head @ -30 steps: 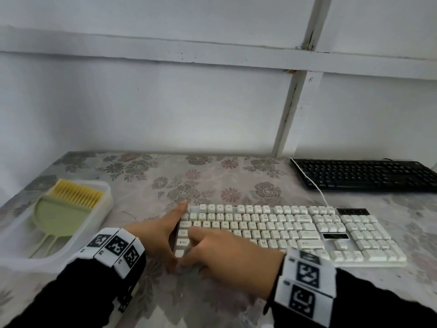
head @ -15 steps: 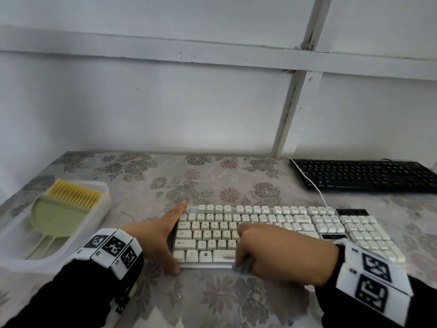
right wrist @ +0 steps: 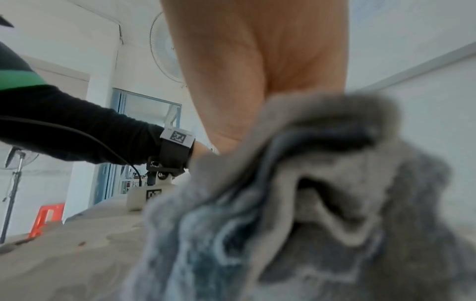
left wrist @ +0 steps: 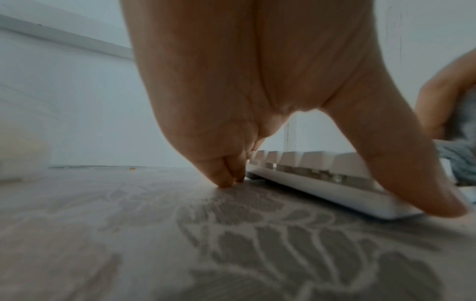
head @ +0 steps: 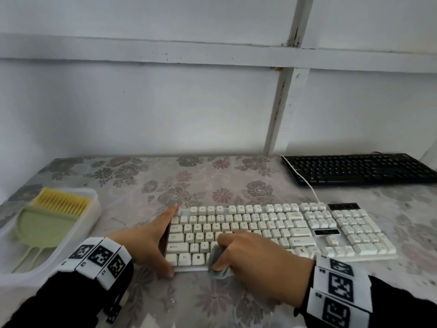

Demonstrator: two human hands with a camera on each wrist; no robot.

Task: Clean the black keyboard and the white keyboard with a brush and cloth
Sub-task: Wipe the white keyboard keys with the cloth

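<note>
A table covered with a pale floral-patterned plastic cloth (head: 194,185) stands against a white painted wall (head: 165,110) crossed by raised white battens. The white full-size plastic keyboard (head: 295,228) lies flat on the table, its white cable (head: 307,185) running back past the near-left corner of the black plastic keyboard (head: 359,169), which lies behind and to the right of the white one, by the wall. Well to the left of the white keyboard, a translucent white plastic tray (head: 93,209) holds the pale green brush with yellow bristles (head: 47,218).

The left hand (head: 146,240) braces the white keyboard's left end: straight fingers together against the far-left corner with tips on the table, thumb pressed on the near-left corner. The right hand (head: 257,259) rests on the lower-left keys, fingers curled round a crumpled grey-blue fleecy cloth (head: 218,268), which hangs over the keyboard's front edge.

Half a second ago the right hand lay further right, over the space bar's right part; it has since slid left. The left hand has stayed put.
</note>
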